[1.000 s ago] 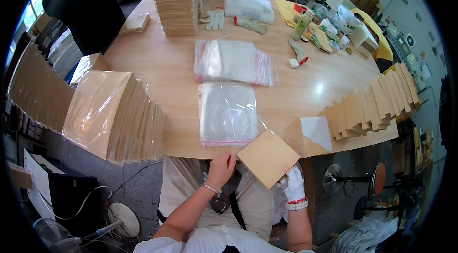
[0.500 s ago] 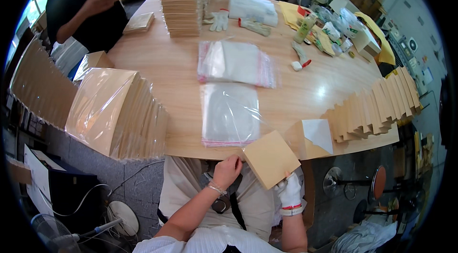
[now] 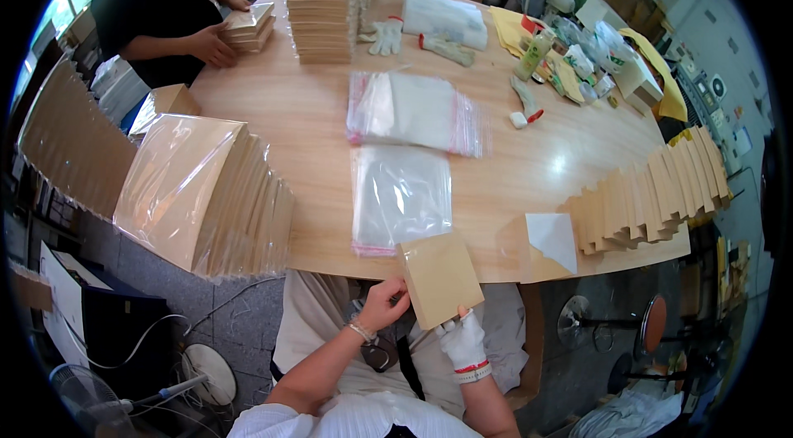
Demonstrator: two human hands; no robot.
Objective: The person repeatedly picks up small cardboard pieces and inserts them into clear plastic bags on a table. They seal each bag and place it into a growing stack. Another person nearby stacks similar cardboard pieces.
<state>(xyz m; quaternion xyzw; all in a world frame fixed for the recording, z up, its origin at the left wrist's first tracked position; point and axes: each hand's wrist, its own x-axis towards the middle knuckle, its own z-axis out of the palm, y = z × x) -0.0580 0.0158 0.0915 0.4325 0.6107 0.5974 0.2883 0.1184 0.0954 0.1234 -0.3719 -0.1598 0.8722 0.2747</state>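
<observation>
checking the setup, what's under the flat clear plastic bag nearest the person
Only the light wooden tabletop shows through the flat clear plastic bag. Its near edge is covered by the tan square cardboard piece.

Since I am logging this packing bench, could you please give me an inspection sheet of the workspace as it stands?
Surface: light wooden table, mostly covered.
Job's things: tan square card held at the near edge; clear bag flat just beyond it; stack of red-edged bags farther back.
Clutter: bagged cards leaning at left, fanned tan cards at right, tall card stack, loose gloves, bottles and packets far right.
Grippers: bare left hand and gloved right hand both grip the card.
Cables: white cable on the floor, lower left.
Surroundings: another person handling cards at the far left; fan.
</observation>
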